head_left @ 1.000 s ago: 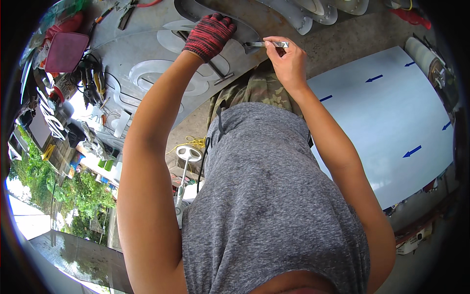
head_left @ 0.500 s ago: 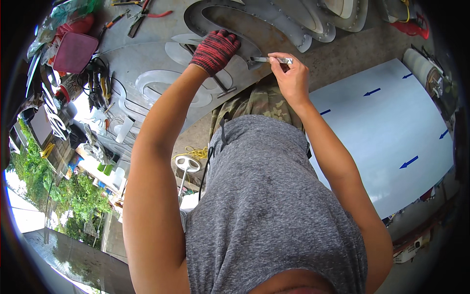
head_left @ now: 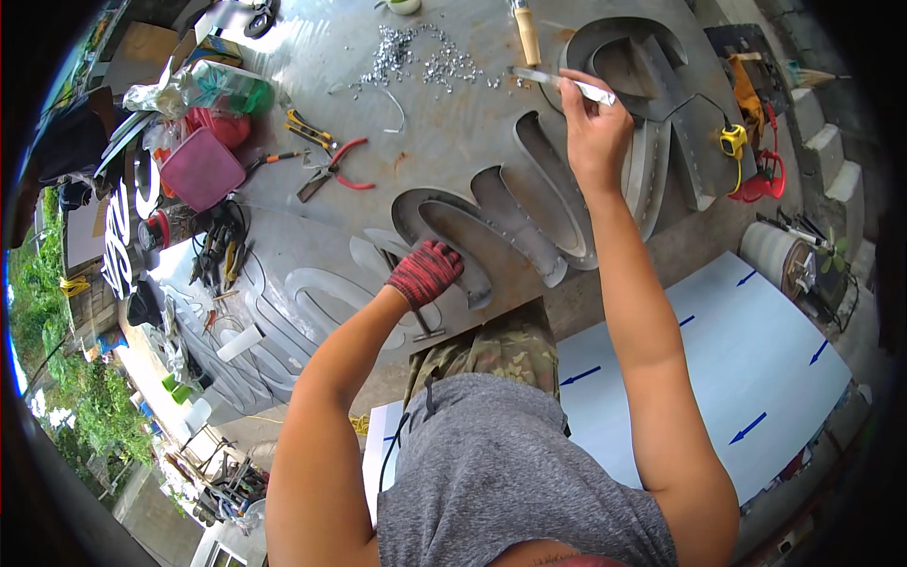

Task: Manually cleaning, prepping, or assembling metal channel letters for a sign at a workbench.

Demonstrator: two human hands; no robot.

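My left hand (head_left: 427,274), in a red and black knit glove, is closed at the near left end of a curved sheet-metal letter shape (head_left: 480,285). Its fingertips are hidden, so what they grip does not show. A T-shaped metal tool (head_left: 430,334) lies partly under that hand. My bare right hand (head_left: 599,132) is raised farther out, pinching a slim, flat tool with a pale handle (head_left: 593,93) and a narrow grey tip. The tip points left, just below a wooden-handled tool (head_left: 527,38). Several small silver pieces (head_left: 402,55) lie scattered on the metal table left of it.
Red-handled pliers (head_left: 331,172) and yellow-handled cutters (head_left: 310,130) lie to the left. A pink plastic lid (head_left: 203,175) sits beyond them. A yellow tape measure (head_left: 732,140) is at the right. Below it extends a pale blue sheet with arrows (head_left: 699,378).
My right hand has moved forward and away from me with the slim tool. The view has shifted to show more of the far table. My left hand stays beside the same metal letter.
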